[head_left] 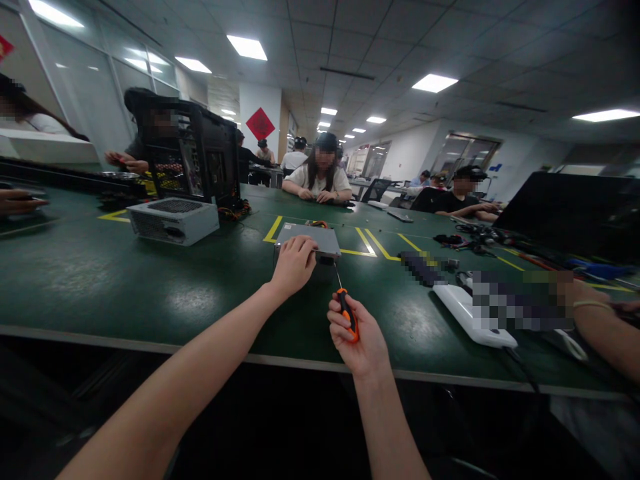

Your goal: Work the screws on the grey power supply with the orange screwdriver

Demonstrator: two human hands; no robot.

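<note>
My left hand (pixel 294 263) rests on the near corner of a flat grey metal box (pixel 308 241) that lies on the green table (pixel 100 280), its fingers curled over the box's edge. My right hand (pixel 356 333) is closed round the orange and black handle of a screwdriver (pixel 347 311). The thin shaft of the screwdriver points up toward the near right side of the box, with its tip close to that side.
A second grey power-supply box (pixel 173 220) and an open black computer case (pixel 197 155) stand at the left. A white power strip (pixel 473 313) and a neighbour's arm (pixel 600 327) lie at the right. Cables and tools (pixel 475 237) are scattered beyond. Several people sit around the table.
</note>
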